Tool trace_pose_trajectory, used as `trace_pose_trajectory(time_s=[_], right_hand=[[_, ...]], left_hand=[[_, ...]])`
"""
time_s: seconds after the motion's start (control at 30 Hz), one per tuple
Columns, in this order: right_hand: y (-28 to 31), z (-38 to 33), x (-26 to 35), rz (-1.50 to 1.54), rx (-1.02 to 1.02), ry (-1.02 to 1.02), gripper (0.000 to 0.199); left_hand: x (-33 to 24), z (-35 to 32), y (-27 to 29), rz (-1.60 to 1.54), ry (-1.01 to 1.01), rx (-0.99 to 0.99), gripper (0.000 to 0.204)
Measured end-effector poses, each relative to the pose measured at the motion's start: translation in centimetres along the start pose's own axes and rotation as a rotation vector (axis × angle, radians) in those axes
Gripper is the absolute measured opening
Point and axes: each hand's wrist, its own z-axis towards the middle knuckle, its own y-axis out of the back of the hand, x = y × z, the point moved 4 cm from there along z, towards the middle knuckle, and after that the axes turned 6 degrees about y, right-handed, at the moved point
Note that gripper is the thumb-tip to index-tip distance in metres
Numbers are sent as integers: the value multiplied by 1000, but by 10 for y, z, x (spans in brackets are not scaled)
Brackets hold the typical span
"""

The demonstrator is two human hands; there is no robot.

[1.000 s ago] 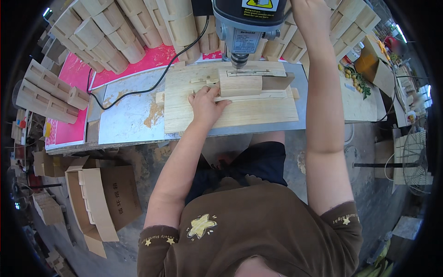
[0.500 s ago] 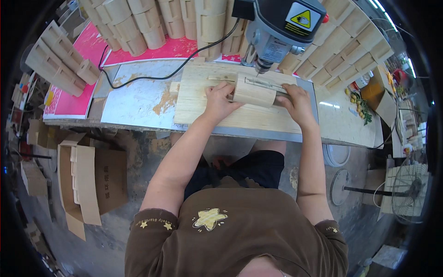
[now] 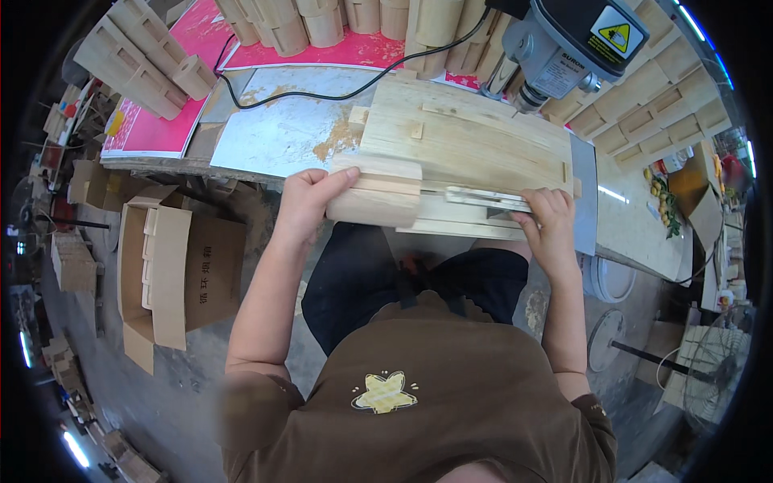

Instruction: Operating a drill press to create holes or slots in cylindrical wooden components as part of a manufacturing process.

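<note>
At the lower edge, the brown short-sleeved shirt [image 3: 459,410] is cut off, its left sleeve blurred. In mid-frame the left hand [image 3: 304,201] grips the left end of a pale wooden cylinder [image 3: 377,197], thumb on top; its other fingers are mostly hidden. Right of centre, the right hand [image 3: 551,225] has its fingers closed on the end of a narrow bar with a light metallic strip [image 3: 483,197]; whether the bar's far end enters the cylinder cannot be told. Both are held over the near edge of a flat pale wooden board [image 3: 483,141] on the counter [image 3: 262,137]. At upper right, the frame crops a black-and-grey bench drill [image 3: 560,64]; its bit is indistinct. Behind, stacked pale wooden cylinders [image 3: 322,20] run out of the top.
</note>
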Motion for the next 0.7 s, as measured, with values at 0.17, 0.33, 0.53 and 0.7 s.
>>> trace_pose_trajectory(time_s=[0.17,0.33,0.53,0.7], right_hand=[[-3,1,3,13,1,-5,27],[2,-2,-4,-19,-16,-5,27],[-2,1,-10,-11,-7,-39,29],[-6,9,-27,-109,-97,-61,35]], left_hand=[[12,-13,-25,-7,-19,14,32],[22,-4,-48,-73,20,93,30],[13,-2,-93,-63,-8,222,30],[6,-2,-128,76,-224,365,51]])
